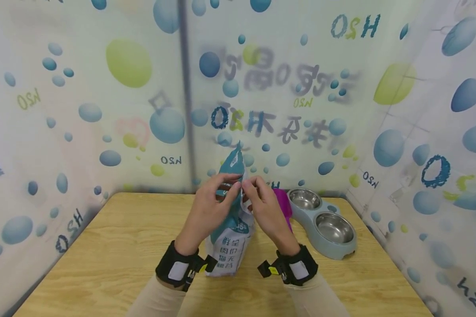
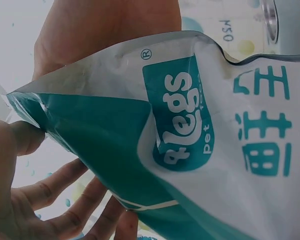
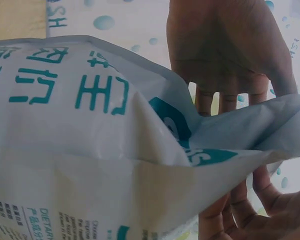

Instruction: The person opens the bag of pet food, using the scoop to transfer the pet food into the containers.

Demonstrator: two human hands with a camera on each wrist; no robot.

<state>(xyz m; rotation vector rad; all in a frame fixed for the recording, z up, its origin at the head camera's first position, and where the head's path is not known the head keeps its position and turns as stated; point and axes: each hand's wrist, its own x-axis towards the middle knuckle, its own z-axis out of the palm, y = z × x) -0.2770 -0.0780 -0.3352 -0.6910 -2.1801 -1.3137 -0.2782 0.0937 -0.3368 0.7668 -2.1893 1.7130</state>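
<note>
A teal and white pet food bag [image 1: 226,255] stands upright on the table, its top narrowing to a folded point. My left hand [image 1: 210,202] pinches the upper edge from the left with thumb and index finger. From the right, my right hand [image 1: 263,207] pinches the same edge, close beside the left fingertips. In the left wrist view the bag [image 2: 230,125] shows a "4legs pet food" label, and its top corner is creased. The right wrist view has the bag's side [image 3: 90,185], with the top drawn into a pleated fold between the hands.
Right of the bag stands a pale blue double pet bowl [image 1: 313,229] with two steel dishes. A magenta thing [image 1: 283,204] lies between bag and bowl, partly hidden by my right hand. Patterned curtains [image 1: 127,101] enclose the wooden table [image 1: 135,246] at the back and sides.
</note>
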